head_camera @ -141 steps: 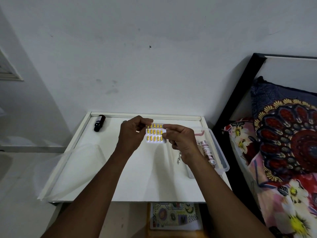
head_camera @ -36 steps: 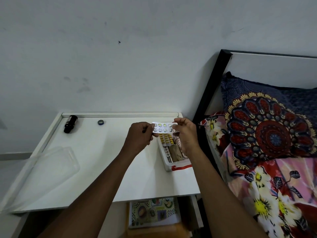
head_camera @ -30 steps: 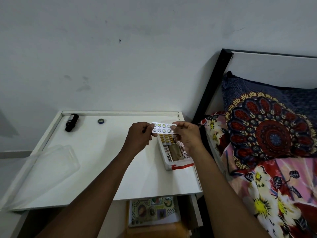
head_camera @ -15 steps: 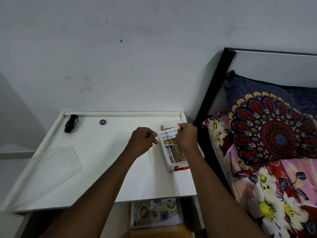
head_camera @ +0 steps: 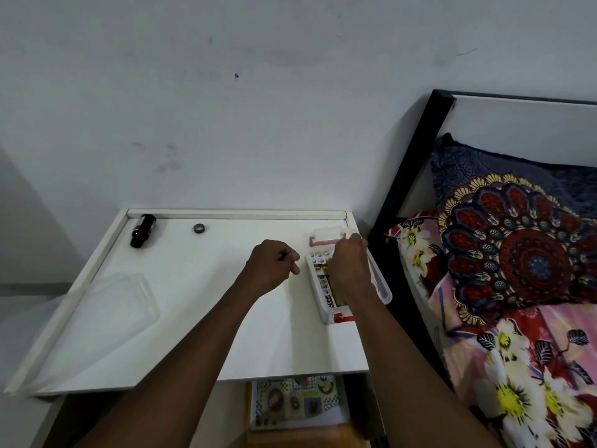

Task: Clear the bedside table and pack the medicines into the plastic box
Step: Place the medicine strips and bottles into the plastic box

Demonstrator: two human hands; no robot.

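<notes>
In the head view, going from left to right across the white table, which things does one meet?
Clear lid → dark bottle → small ring-shaped cap → left hand → plastic box, with the right hand over it.

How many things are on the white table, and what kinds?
Bottle: 1
Small ring: 1
Clear lid: 1
Plastic box: 1
Total: 4, not counting the medicines inside the box.
</notes>
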